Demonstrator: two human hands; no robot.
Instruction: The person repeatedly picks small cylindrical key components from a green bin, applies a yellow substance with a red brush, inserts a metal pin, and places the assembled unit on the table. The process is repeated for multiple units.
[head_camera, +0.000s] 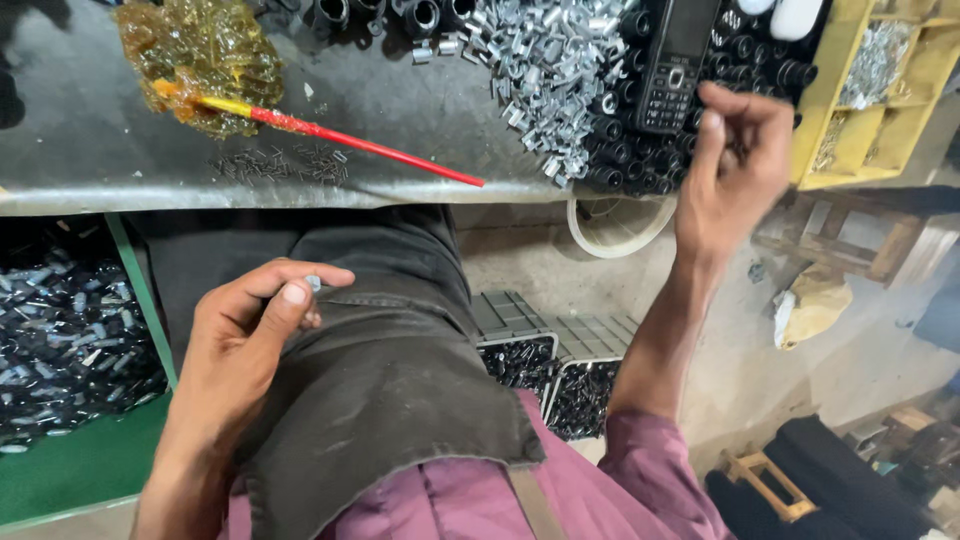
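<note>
Nearest: your left hand (250, 335) sits over your knee on the dark trousers (380, 350), thumb and forefinger pinched on a small silvery metal piece (313, 284), other fingers curled under. Piece is too small to tell more.

Below/right of the knee – open boxes of dark metal parts (555, 385) on the floor. Left side, a green tray (80, 465) w/ a heap of dark shiny parts (65, 340) under the bench edge.

Your right hand (735, 165) is up at the bench edge, fingers curled in w/ tips bunched together. Blurred, so can't tell if anything is between them.

Bench (90, 130) is grey sheet metal. Just beside the right hand: black keypad phone (675, 65) lying on black cylindrical parts (760, 60). Left of the phone – a pile of silver metal sleeves (550, 60). Further left, a red stick w/ yellow end (340, 138) lying across the bench, its yellow tip at a crumpled amber plastic wrap (200, 55). Small scatter of tiny dark pins (280, 163) under the stick.

Far right: yellow compartment box (835, 90) w/ silvery bits inside.
</note>
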